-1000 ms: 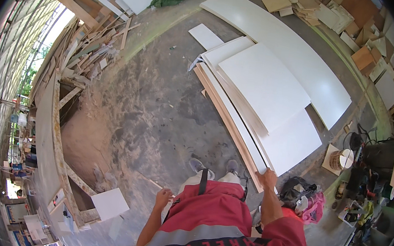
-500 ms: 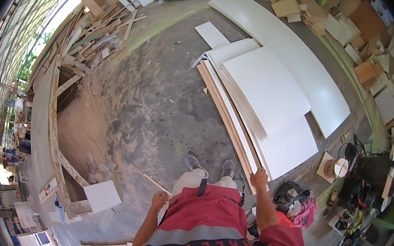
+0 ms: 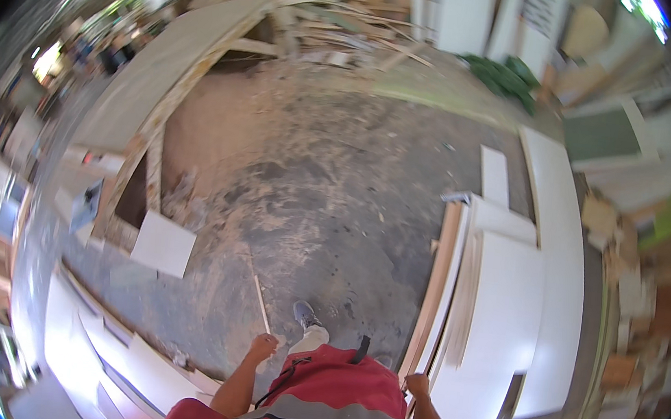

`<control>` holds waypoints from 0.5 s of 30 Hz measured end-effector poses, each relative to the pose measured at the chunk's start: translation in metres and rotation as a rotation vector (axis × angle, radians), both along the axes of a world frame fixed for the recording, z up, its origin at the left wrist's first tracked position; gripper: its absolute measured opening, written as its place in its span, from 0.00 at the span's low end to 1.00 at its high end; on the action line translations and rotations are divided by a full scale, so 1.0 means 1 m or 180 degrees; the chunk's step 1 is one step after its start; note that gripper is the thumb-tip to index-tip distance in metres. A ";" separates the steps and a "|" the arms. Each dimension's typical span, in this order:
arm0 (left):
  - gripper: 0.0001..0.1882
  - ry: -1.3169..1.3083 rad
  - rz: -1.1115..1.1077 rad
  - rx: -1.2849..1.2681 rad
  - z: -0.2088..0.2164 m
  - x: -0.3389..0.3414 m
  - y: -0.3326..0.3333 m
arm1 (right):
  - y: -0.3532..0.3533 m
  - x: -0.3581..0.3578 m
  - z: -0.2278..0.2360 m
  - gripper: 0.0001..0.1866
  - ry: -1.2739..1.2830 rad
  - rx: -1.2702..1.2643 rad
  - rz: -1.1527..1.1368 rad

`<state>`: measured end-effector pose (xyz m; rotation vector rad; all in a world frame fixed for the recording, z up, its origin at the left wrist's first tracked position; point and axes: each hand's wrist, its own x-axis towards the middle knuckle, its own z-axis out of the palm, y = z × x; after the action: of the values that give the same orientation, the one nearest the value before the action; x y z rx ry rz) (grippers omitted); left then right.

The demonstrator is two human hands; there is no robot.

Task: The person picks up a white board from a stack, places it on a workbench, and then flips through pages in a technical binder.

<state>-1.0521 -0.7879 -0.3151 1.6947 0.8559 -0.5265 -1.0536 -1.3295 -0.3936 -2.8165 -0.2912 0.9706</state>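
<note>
My left hand (image 3: 262,347) is held out in front of the red top, its fingers curled; anything inside them is hidden. A thin pale wooden strip (image 3: 260,300) on the floor runs up to that hand in the picture, and contact between them cannot be told. On the other side, my right hand (image 3: 417,384) is closed, low beside my waist. Behind it in the picture lie the long edges of stacked boards (image 3: 430,305). Whether it touches them or holds anything is not shown. White panels (image 3: 506,297) lie on top of that stack.
A long board-topped frame (image 3: 157,117) stands at left, with sawdust (image 3: 223,116) beside it. A square white panel (image 3: 164,245) leans near its end. More white sheets (image 3: 86,322) lie at lower left. Wood scraps (image 3: 354,35) and a green bundle (image 3: 500,81) are at the far side.
The view has swung left, so the board stack now sits more to the right and the white sheets at lower left show more. My right hand has drawn in nearer my waist.
</note>
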 end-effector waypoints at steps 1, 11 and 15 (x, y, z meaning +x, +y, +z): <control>0.11 -0.0085 0.0154 -0.0031 -0.009 -0.007 0.022 | 0.008 0.018 0.003 0.17 0.0004 -0.0081 0.0151; 0.13 -0.0107 0.1847 0.0194 -0.011 -0.024 0.123 | 0.183 0.317 -0.025 0.09 -0.0883 0.1162 -0.0085; 0.14 -0.0220 0.2495 -0.0215 -0.010 -0.033 0.139 | 0.346 0.380 0.075 0.11 0.0216 0.2403 -0.1047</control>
<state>-1.0855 -0.6491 -0.3254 1.1738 1.3319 0.0406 -0.6736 -0.9832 -0.3185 -2.0542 -0.1351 0.6864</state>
